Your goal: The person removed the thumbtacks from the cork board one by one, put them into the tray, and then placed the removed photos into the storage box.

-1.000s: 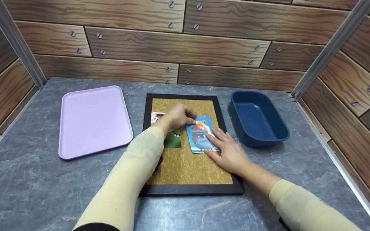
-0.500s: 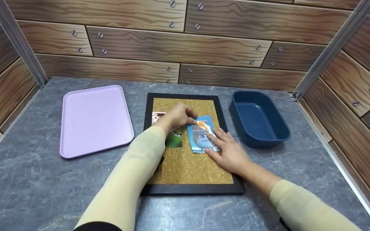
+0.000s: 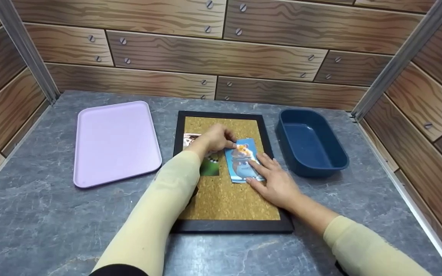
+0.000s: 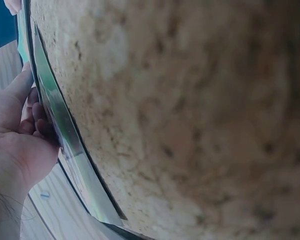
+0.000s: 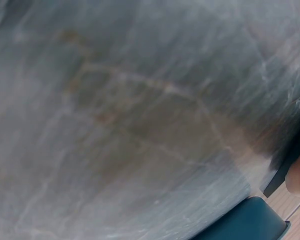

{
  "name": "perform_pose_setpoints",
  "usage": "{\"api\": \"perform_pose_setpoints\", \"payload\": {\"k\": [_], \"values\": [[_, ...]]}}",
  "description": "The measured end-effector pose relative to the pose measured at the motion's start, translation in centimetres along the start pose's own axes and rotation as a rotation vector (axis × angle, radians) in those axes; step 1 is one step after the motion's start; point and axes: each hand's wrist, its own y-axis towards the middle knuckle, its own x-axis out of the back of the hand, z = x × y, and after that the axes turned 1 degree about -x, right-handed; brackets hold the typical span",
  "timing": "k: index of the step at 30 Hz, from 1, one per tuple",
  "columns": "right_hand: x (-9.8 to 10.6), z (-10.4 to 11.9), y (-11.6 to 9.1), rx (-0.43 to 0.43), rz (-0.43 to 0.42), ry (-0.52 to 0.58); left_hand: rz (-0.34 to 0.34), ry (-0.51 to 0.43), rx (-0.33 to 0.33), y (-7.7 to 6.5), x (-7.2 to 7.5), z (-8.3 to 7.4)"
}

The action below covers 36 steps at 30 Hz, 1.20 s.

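Note:
A cork board (image 3: 228, 199) with a black frame lies flat on the table. On it lies a blue picture card (image 3: 244, 165) with a hamster drawn on it. My left hand (image 3: 216, 138) has its thumb and bent fingers at the card's upper left corner; whether they pinch something small there I cannot tell. Flat across the card's lower right side rests my right hand (image 3: 276, 183), fingers spread. A second picture (image 3: 210, 167), green at the bottom, is partly hidden under my left forearm. In the left wrist view, my thumb reaches along the board past that picture (image 4: 65, 120).
To the left lies a lilac tray (image 3: 115, 143). A deep dark blue box (image 3: 309, 147) stands just right of the board. Wood-patterned walls (image 3: 213, 53) enclose the grey table (image 3: 44, 226) at the back and both sides.
Both hands keep their places on the card. The whole head view has drifted slightly to the right in the picture.

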Motion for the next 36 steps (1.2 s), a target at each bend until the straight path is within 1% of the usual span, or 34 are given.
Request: {"api": "perform_pose_setpoints", "payload": {"k": [9,15,22,29,36], "values": [[0.07,0.13,-0.03,0.005,-0.01,-0.002,0.005,-0.016,-0.016,-0.04,0.07,-0.06],[0.03,0.17,-0.07,0.009,-0.015,-0.003,0.005,0.009,-0.032,0.16,-0.01,0.05],[-0.07,0.1,-0.04,0.004,-0.013,0.0,-0.002,-0.053,-0.044,-0.09,-0.16,-0.04],[-0.06,0.08,-0.01,0.005,-0.005,-0.002,-0.007,-0.038,-0.048,-0.05,-0.21,-0.07],[-0.09,0.04,-0.02,0.007,-0.008,-0.009,-0.004,-0.091,-0.03,-0.08,-0.23,-0.05]]}}
